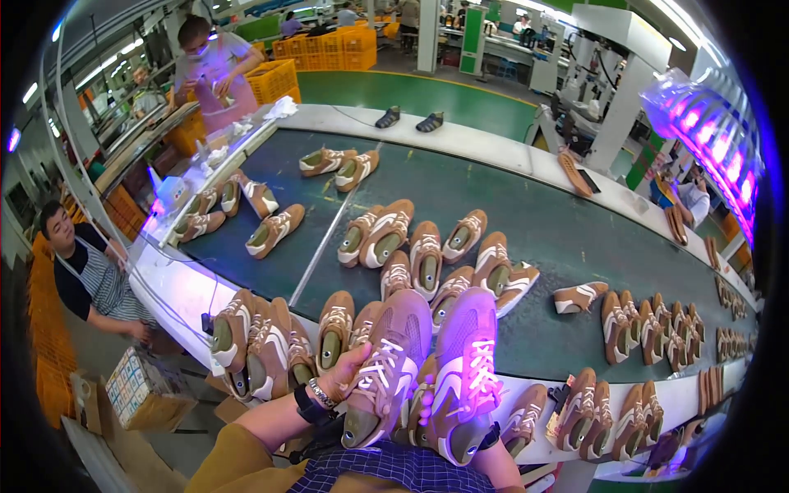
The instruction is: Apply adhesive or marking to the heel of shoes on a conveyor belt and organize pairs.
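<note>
Two tan and white sneakers with white laces are held up side by side in front of me, toes pointing away. My left hand (347, 372), with a watch at the wrist, is closed around the left sneaker (393, 353). My right hand (425, 401) grips the right sneaker (465, 370); only some of its fingers show between the two shoes. Purple light falls on the right sneaker. Dark olive shoe lasts fill the heel openings of both. Just left of my left hand stand more matching sneakers (333, 329) on the near ledge.
A dark green conveyor belt (526, 214) carries several sneakers, with a cluster (426, 255) straight ahead. More shoes (579, 407) line the near ledge at right. A lamp with purple light (715, 131) hangs upper right. Co-workers (209, 66) (94, 271) are at left. Orange crates (333, 49) stand behind.
</note>
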The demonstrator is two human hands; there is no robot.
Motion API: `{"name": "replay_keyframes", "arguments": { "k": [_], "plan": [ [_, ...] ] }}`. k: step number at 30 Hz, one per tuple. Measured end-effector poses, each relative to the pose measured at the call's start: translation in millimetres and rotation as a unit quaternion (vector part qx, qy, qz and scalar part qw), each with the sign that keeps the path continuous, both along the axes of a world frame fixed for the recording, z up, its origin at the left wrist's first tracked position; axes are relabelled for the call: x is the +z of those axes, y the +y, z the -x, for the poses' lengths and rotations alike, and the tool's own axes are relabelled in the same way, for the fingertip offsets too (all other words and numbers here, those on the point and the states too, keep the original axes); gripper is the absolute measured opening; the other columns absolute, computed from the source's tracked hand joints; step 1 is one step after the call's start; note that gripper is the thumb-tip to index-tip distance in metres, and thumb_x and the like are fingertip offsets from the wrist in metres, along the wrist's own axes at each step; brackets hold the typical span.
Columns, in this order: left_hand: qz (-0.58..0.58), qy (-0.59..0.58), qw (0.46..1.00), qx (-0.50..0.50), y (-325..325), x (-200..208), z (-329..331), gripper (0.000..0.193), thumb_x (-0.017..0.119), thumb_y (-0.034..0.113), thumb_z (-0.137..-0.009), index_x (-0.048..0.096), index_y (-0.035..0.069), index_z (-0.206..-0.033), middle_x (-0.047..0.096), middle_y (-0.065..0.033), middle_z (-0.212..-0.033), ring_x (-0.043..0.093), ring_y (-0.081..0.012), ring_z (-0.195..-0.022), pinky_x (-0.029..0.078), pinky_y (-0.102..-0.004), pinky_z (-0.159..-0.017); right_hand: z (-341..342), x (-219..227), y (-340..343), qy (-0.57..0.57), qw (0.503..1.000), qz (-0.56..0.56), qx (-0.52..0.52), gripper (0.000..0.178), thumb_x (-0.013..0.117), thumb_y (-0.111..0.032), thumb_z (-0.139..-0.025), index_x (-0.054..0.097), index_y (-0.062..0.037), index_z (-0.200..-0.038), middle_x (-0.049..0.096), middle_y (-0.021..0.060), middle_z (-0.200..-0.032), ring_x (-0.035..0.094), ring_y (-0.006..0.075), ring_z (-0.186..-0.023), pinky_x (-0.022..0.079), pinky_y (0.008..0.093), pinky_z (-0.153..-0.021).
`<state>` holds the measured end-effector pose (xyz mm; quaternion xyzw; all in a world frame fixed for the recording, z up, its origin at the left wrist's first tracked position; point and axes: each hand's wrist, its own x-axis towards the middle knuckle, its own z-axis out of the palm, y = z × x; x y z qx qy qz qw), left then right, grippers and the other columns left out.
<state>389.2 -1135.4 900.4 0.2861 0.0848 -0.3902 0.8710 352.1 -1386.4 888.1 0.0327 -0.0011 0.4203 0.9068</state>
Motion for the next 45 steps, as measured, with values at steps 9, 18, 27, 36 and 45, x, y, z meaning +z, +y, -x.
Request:
{"name": "replay_keyframes", "arguments": {
  "k": [9,18,27,36,45],
  "plan": [
    [0.029,0.017,0.999,-0.009,-37.0,0.2,1.9,0.062,0.049,0.053,-0.087,0.049,0.002,-0.121,0.063,-0.0138,-0.104,0.063,-0.0249,-0.091,0.051,-0.0395,-0.082,20.0,-4.9,-21.8,-0.052,0.998,-0.010,-0.016,0.096,0.054,-0.068,-0.071,0.034,0.0036,-0.132,0.053,0.0222,-0.114,0.055,0.0396,-0.102,0.045,0.0496,-0.090],
    [0.226,0.050,0.972,-0.046,-42.7,-42.1,0.5,0.062,0.053,0.052,-0.086,0.048,0.002,-0.122,0.060,-0.0143,-0.111,0.061,-0.0262,-0.098,0.049,-0.0401,-0.087,21.3,-13.1,-38.5,-0.057,0.996,0.039,-0.052,0.104,0.053,-0.075,-0.066,0.033,0.0033,-0.132,0.052,0.0216,-0.116,0.055,0.0378,-0.103,0.046,0.0493,-0.088],
    [0.176,0.060,0.983,-0.007,-40.4,-53.4,0.8,0.056,0.052,0.050,-0.087,0.051,0.002,-0.116,0.063,-0.0134,-0.101,0.064,-0.0244,-0.088,0.052,-0.0382,-0.080,7.6,-2.9,-46.7,-0.060,0.983,0.156,-0.082,0.103,0.051,-0.075,-0.067,0.034,0.0031,-0.132,0.052,0.0221,-0.116,0.055,0.0374,-0.102,0.047,0.0488,-0.087],
    [0.131,0.019,0.981,0.141,-70.4,4.6,-14.8,0.056,0.052,0.037,-0.082,0.048,-0.001,-0.123,0.056,-0.0170,-0.120,0.055,-0.0316,-0.109,0.041,-0.0443,-0.098,5.1,16.6,-39.4,-0.021,0.963,0.189,-0.192,0.089,0.047,-0.068,-0.077,0.035,0.0009,-0.131,0.051,0.0233,-0.117,0.055,0.0353,-0.102,0.047,0.0452,-0.088],
    [0.077,0.004,0.948,0.309,-66.6,3.0,-26.6,0.048,0.058,0.021,-0.079,0.049,0.003,-0.123,0.056,-0.0129,-0.120,0.053,-0.0290,-0.112,0.038,-0.0446,-0.102,-19.4,27.7,-31.0,0.045,0.860,0.275,-0.427,0.050,0.056,-0.030,-0.089,0.040,-0.0060,-0.130,0.053,0.0119,-0.125,0.053,0.0269,-0.114,0.042,0.0467,-0.098]
  ]
}}
